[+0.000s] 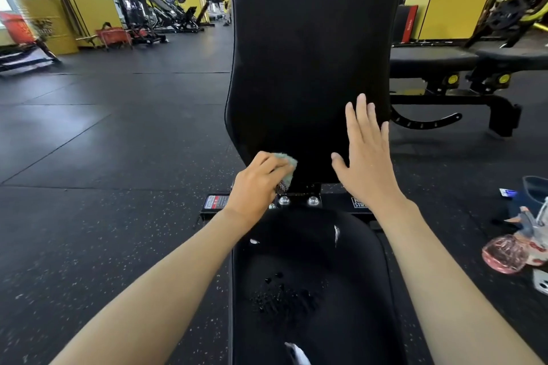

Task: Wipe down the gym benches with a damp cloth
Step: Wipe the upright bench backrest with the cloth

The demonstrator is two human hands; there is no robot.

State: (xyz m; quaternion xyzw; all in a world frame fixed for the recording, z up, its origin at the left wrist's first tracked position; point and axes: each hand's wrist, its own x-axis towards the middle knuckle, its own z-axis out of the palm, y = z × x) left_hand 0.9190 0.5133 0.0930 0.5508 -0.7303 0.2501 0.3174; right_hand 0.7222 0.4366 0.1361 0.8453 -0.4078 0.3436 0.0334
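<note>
Low on the backrest (pixel 308 53), the left hand (pixel 256 184) curls its fingers around a cloth (pixel 289 164). Right hand (pixel 366 157) lies flat beside it, fingers spread wide, both arms outstretched.

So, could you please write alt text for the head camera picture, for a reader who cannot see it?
A person's left hand grips a green cloth against the bottom of a black upright bench backrest, while the right hand lies flat and open on the same pad. Below them, water drops sit on the black seat.
</note>
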